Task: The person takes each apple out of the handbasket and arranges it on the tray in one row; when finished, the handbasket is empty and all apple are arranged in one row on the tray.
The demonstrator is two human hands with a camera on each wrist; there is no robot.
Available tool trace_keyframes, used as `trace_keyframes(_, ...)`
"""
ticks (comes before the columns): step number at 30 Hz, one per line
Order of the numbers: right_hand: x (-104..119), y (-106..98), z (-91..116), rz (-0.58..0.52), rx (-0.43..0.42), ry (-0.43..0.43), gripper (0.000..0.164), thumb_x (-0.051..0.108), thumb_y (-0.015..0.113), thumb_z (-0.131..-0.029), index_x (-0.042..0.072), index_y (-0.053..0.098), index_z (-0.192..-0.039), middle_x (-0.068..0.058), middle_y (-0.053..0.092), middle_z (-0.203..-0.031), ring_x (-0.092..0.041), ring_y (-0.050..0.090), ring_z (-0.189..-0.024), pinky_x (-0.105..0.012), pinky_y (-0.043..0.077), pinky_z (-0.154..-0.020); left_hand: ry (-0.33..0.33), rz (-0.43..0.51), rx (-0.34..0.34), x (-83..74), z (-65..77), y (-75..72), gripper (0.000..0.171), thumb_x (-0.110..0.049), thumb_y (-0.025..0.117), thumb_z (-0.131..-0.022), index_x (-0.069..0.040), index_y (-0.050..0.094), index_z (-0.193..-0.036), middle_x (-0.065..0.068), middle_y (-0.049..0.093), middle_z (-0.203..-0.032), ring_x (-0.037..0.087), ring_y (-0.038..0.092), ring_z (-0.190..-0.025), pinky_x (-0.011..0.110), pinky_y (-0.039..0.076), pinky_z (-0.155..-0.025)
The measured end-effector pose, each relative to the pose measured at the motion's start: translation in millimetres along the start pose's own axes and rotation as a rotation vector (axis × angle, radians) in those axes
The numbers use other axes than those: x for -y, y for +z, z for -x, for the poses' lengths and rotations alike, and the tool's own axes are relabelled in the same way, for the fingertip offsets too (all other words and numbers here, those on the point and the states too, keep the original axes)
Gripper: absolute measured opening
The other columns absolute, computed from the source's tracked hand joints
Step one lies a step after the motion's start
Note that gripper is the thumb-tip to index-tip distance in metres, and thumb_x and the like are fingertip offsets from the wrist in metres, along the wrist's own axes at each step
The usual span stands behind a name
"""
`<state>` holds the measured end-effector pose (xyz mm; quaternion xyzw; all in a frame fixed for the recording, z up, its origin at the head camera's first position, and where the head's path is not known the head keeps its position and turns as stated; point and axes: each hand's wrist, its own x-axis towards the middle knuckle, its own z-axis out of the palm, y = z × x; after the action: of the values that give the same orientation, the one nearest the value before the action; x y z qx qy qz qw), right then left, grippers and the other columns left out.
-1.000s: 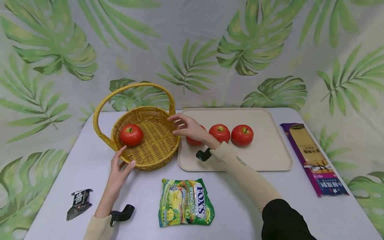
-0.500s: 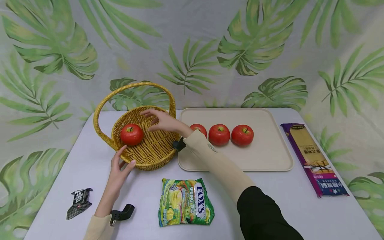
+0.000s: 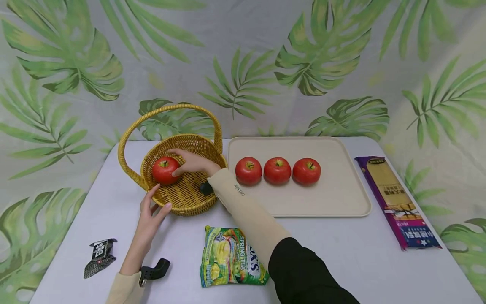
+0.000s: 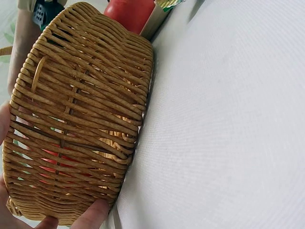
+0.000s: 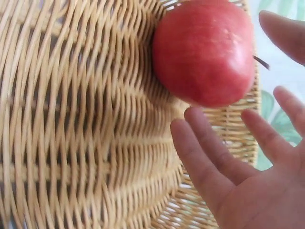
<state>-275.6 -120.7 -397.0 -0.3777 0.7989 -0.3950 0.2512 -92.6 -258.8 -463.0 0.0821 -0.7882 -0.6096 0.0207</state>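
A round wicker basket [image 3: 195, 208] with a tall arched handle [image 3: 171, 108] stands on the left half of the table. One red apple [image 3: 166, 170] lies inside, toward its left wall. My left hand [image 3: 147, 223] holds the basket at its front left rim; the left wrist view shows fingertips [image 4: 95, 213] against the woven outer wall [image 4: 81, 100]. Over the basket, my right hand [image 3: 194, 163] reaches to the apple with thumb and fingers parted. In the right wrist view its fingers [image 5: 200, 160] are spread, two tips right at the edge of the apple [image 5: 205, 52].
Three red apples [image 3: 277, 170] sit in a row on a beige tray [image 3: 341, 198] right of the basket. A green FOX'S bag [image 3: 224, 257] lies in front, partly under the right sleeve. A pasta pack [image 3: 396, 202] is far right, a small black packet [image 3: 101, 256] at left.
My right hand has moved left from the basket's right rim, across the inside, to the apple in it. The left hand and the basket have stayed in place.
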Motion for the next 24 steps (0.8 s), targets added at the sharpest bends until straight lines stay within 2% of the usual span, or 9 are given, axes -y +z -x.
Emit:
trace_keyframes(3, 2.9, 6.0, -3.9, 0.016, -0.006, 0.036, 0.075, 0.01, 0.068, -0.086, 0.011, 0.03, -0.15, -0.012, 0.034, -0.149, -0.025, 0.035, -0.134, -0.032, 0.036, -0.103, -0.001, 0.002, 0.0, 0.2, -0.2, -0.3, 0.07, -0.023, 0.057, -0.097, -0.021, 0.015, -0.154, 0.016, -0.005, -0.155, 0.052, 0.015, -0.134, 0.065, 0.029, -0.1)
trace_keyframes(9, 8.7, 16.9, -10.4, 0.097, -0.01, 0.043, 0.076, 0.013, 0.069, -0.087, 0.011, 0.028, -0.151, -0.01, 0.033, -0.15, -0.021, 0.034, -0.134, -0.029, 0.034, -0.103, -0.009, 0.009, 0.002, -1.0, 0.3, -1.4, 0.071, -0.023, 0.057, -0.097, -0.022, 0.015, -0.154, 0.016, -0.005, -0.155, 0.052, 0.015, -0.134, 0.064, 0.029, -0.101)
trace_keyframes(13, 8.6, 21.8, -11.7, 0.138, -0.025, 0.087, 0.074, 0.017, 0.069, -0.088, 0.016, 0.031, -0.15, -0.011, 0.031, -0.15, -0.023, 0.036, -0.132, -0.032, 0.036, -0.102, -0.011, 0.005, 0.002, -1.4, -0.3, -1.2, 0.071, -0.024, 0.057, -0.097, -0.022, 0.015, -0.154, 0.016, -0.005, -0.155, 0.052, 0.015, -0.134, 0.064, 0.03, -0.1)
trace_keyframes(17, 6.9, 24.3, -11.1, 0.124, -0.065, 0.118, 0.07, 0.019, 0.071, -0.087, 0.02, 0.036, -0.148, -0.012, 0.032, -0.146, -0.025, 0.041, -0.126, -0.034, 0.039, -0.098, -0.006, -0.001, -0.002, -1.1, -1.0, -0.3, 0.071, -0.024, 0.058, -0.097, -0.022, 0.015, -0.154, 0.016, -0.004, -0.155, 0.052, 0.016, -0.134, 0.065, 0.03, -0.1)
trace_keyframes(24, 6.0, 29.0, -10.7, 0.056, -0.114, 0.099, 0.067, 0.013, 0.074, -0.084, 0.013, 0.038, -0.14, -0.011, 0.046, -0.137, -0.023, 0.048, -0.12, -0.029, 0.042, -0.093, -0.009, 0.007, 0.005, -0.8, -0.2, -0.5, 0.071, -0.025, 0.057, -0.097, -0.024, 0.014, -0.154, 0.015, -0.005, -0.155, 0.052, 0.015, -0.134, 0.064, 0.029, -0.101)
